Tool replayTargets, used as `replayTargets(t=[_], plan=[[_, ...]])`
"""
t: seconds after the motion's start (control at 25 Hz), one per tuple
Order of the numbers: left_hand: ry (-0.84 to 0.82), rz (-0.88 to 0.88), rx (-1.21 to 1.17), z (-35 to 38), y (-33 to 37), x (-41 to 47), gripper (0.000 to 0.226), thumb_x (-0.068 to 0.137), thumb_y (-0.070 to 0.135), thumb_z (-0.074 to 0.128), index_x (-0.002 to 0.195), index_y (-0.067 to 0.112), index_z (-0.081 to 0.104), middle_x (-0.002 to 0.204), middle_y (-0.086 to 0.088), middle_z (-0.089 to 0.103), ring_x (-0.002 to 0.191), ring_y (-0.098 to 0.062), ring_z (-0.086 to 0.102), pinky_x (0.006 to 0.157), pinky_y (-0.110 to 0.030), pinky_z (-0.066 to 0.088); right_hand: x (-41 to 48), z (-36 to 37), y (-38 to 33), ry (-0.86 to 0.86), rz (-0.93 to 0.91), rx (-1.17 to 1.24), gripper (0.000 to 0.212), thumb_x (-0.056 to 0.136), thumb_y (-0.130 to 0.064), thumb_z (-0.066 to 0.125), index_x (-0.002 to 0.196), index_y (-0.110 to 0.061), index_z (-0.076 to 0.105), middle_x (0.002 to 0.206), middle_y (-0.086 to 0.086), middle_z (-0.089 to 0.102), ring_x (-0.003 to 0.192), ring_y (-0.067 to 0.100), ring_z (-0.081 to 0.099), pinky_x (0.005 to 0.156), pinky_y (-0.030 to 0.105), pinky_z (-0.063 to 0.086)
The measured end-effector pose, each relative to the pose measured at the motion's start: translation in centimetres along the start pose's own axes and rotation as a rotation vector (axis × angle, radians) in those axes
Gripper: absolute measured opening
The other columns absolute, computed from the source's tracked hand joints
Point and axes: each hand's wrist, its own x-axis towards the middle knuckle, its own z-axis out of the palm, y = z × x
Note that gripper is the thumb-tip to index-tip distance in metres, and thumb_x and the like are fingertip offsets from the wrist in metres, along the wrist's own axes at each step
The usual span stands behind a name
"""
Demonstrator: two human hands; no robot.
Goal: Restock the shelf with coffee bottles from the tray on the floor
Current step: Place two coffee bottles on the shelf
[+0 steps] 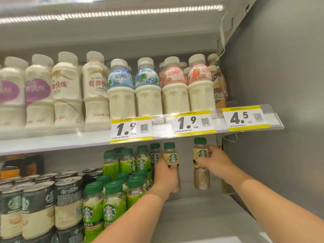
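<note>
Down at 6 o'clock, just under the white upper shelf (52, 142): left hand (165, 176) curled round the first coffee bottle (170, 157), a small clear plastic one with a tan label, a dark green screw cap and brown drink inside. Fingers wrapped round its lower half, bottle upright, cap nearly up to that shelf's front edge.

Over at 4 o'clock, right hand (213, 162) gripping the second coffee bottle (201, 152), same sort, thumb and fingers closed on the label from the right side. Also upright, apart from the first one, near the grey side wall (280, 85). Can't tell whether either base touches the grey lower shelf (201, 216).

Just beside the first one, at its 9 o'clock and further back, a third tan-label bottle (155, 156). Then at 7 o'clock a block of green-label plastic bottles (109, 212) with green caps, and at 8 o'clock rows of dark-and-cream drink cans (39, 207).

Up top, from 9 to 2 o'clock, white milk-drink bottles (121, 95) lined along the upper shelf, with yellow-edged price tags (131, 128) reading 1.9, 1.9 and 4.5 clipped to its front. White LED strip (112, 13) glowing at 12 o'clock.
</note>
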Motion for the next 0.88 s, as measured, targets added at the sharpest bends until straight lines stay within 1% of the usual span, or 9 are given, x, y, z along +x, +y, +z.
replayTargets(t=[0.12, 0.24, 0.32, 0.44, 0.52, 0.6, 0.72, 0.8, 0.88], plan=[[0.054, -0.015, -0.039, 1.5, -1.6, 1.7, 0.019, 0.096, 0.014, 0.055, 0.115, 0.017, 0.053, 0.112, -0.005, 0.061, 0.106, -0.025, 0.06, 0.097, -0.044, 0.048, 0.9, 1.4, 1.6, 0.014, 0.019, -0.011, 0.03, 0.073, -0.023, 0.074, 0.101, -0.026, 0.064, 0.092, -0.005, 0.072, 0.082, 0.009, 0.067, 0.067, 0.026, 0.053], [0.091, -0.013, -0.111, 2.3, -2.2, 2.0, 0.021, 0.097, 0.012, 0.054, 0.116, 0.02, 0.05, 0.111, -0.003, 0.062, 0.105, -0.023, 0.059, 0.098, -0.043, 0.048, 1.2, 2.1, 2.6, 0.012, 0.011, 0.023, 0.027, 0.074, -0.021, 0.076, 0.099, -0.027, 0.067, 0.092, -0.006, 0.074, 0.085, 0.011, 0.07, 0.071, 0.028, 0.055], [0.097, -0.015, -0.137, 2.2, -2.6, 1.8, 0.028, 0.096, 0.015, 0.057, 0.122, 0.019, 0.048, 0.113, -0.003, 0.062, 0.106, -0.023, 0.059, 0.099, -0.043, 0.047, 0.6, 2.2, 3.9, -0.043, 0.021, 0.039, 0.03, 0.072, -0.026, 0.079, 0.1, -0.029, 0.069, 0.094, -0.008, 0.075, 0.09, 0.01, 0.071, 0.08, 0.03, 0.056], [0.109, -0.01, 0.023, 2.3, -3.5, 1.4, 0.045, 0.086, 0.024, 0.071, 0.124, 0.015, 0.049, 0.118, -0.005, 0.054, 0.111, -0.026, 0.057, 0.1, -0.044, 0.046, -0.9, 1.9, 6.2, -0.158, 0.064, -0.048, 0.038, 0.066, -0.037, 0.081, 0.101, -0.036, 0.069, 0.099, -0.013, 0.074, 0.094, 0.007, 0.068, 0.088, 0.033, 0.054], [0.109, -0.064, 0.18, 2.3, -4.2, 0.9, 0.053, 0.082, 0.026, 0.076, 0.125, 0.011, 0.049, 0.123, -0.008, 0.046, 0.113, -0.028, 0.052, 0.102, -0.042, 0.044, -1.1, 2.1, 6.8, -0.173, 0.08, -0.076, 0.032, 0.07, -0.033, 0.083, 0.099, -0.034, 0.071, 0.096, -0.012, 0.074, 0.093, 0.008, 0.068, 0.086, 0.031, 0.053], [0.132, -0.08, 0.299, 2.4, -4.7, 0.9, 0.051, 0.081, 0.03, 0.077, 0.122, 0.011, 0.053, 0.123, -0.01, 0.046, 0.112, -0.031, 0.053, 0.102, -0.043, 0.044, -0.5, 2.6, 6.5, -0.182, 0.07, -0.069, 0.025, 0.074, -0.028, 0.083, 0.096, -0.032, 0.073, 0.091, -0.012, 0.075, 0.09, 0.009, 0.067, 0.081, 0.028, 0.051], [0.193, -0.078, 0.321, 2.5, -4.7, 1.3, 0.048, 0.081, 0.032, 0.077, 0.119, 0.013, 0.057, 0.119, -0.011, 0.049, 0.107, -0.034, 0.057, 0.099, -0.044, 0.046, 0.8, 4.0, 6.1, -0.226, 0.07, -0.066, 0.024, 0.078, -0.022, 0.08, 0.099, -0.028, 0.072, 0.089, -0.012, 0.073, 0.088, 0.008, 0.067, 0.077, 0.023, 0.051], [0.233, -0.083, 0.313, 2.5, -4.8, 1.6, 0.054, 0.077, 0.029, 0.08, 0.12, 0.011, 0.053, 0.118, -0.012, 0.055, 0.109, -0.034, 0.059, 0.095, -0.045, 0.049, 1.4, 5.0, 6.0, -0.229, 0.071, -0.072, 0.029, 0.079, -0.019, 0.079, 0.105, -0.023, 0.069, 0.089, -0.013, 0.069, 0.085, 0.004, 0.064, 0.069, 0.017, 0.047], [0.261, -0.074, 0.294, 2.5, -5.0, 2.0, 0.058, 0.073, 0.028, 0.084, 0.118, 0.01, 0.052, 0.117, -0.011, 0.06, 0.109, -0.032, 0.06, 0.093, -0.047, 0.051, 1.9, 5.6, 6.0, -0.198, 0.065, -0.081, 0.034, 0.077, -0.017, 0.08, 0.105, -0.022, 0.061, 0.091, -0.012, 0.065, 0.083, 0.002, 0.061, 0.065, 0.017, 0.045]])
